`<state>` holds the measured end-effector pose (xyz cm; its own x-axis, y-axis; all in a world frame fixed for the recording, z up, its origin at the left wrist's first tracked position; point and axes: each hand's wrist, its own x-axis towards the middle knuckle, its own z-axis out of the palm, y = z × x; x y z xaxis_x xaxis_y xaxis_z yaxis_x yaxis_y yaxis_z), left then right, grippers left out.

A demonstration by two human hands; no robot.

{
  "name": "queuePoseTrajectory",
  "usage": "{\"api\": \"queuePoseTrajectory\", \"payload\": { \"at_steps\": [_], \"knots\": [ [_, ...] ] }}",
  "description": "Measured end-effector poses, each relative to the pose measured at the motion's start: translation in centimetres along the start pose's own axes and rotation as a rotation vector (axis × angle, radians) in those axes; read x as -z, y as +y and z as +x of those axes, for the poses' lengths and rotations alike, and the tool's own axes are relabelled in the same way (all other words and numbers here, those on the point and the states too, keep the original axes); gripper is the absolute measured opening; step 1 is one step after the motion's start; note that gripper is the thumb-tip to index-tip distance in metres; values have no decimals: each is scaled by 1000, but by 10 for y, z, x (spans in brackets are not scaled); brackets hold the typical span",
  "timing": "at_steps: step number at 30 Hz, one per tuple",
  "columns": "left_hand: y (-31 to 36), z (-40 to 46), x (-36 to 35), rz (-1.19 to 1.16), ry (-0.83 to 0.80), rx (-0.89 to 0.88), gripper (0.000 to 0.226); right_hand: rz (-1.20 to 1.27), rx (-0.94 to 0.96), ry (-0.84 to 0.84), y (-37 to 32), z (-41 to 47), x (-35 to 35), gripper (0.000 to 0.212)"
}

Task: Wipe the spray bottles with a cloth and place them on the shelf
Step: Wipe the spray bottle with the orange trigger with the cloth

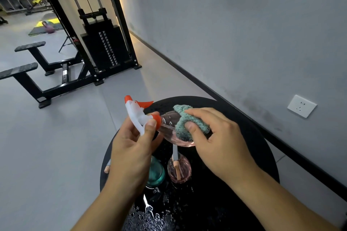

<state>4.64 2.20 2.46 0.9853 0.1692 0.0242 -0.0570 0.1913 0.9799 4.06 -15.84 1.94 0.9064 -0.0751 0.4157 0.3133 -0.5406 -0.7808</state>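
Head view: left hand [131,148] grips the neck of a clear pink spray bottle [170,124], thumb and fingers pinching just below the white-and-orange trigger head [138,112], bottle tipped sideways in the air over the far part of the round black worktop [262,146]. Right hand [219,142] holds a teal cloth [189,120] wrapped around the bottle body, fingers curled over it, thumb pressing the cloth from the near side. Wiping step under way, shelf placing not yet done. Two more bottles stand upright near the worktop's middle, below the hands: a teal bottle [155,172] and just beside it a pink bottle [179,169]. Water droplets [150,215] cover the near edge of the worktop. Handling guess: thin plastic, light, probably near empty, wet so slippery; body may flex if squeezed. Neck under the trigger looks the safest hold, keeping fingers off the trigger lever. Cloth soft, drapes easily. Gym cable machine [101,43] and wall socket [302,106] in background; no shelf clearly nearby.
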Motion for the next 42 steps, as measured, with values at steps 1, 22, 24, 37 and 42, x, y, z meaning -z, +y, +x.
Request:
{"api": "queuePoseTrajectory", "payload": {
  "at_steps": [1, 22, 24, 37, 42],
  "knots": [
    [1, 1, 1, -4, 3, -6, 25, -2, -25, 22, 2, 2, 1, 28],
    [6, -3, 8, 97, -77, -177, 30, 84, -48, -109, -1, 4, 6, 24],
    [6, -2, 10, 64, -60, -175, 30, 92, -85, -74, 2, 5, 8, 23],
    [3, 0, 9, -3, -34, -111, 28, 138, -85, -110, -5, 0, 7, 22],
    [4, 1, 6, -107, 57, -10, 26, 109, 9, -139, -10, -3, 1, 27]
  ]
}}
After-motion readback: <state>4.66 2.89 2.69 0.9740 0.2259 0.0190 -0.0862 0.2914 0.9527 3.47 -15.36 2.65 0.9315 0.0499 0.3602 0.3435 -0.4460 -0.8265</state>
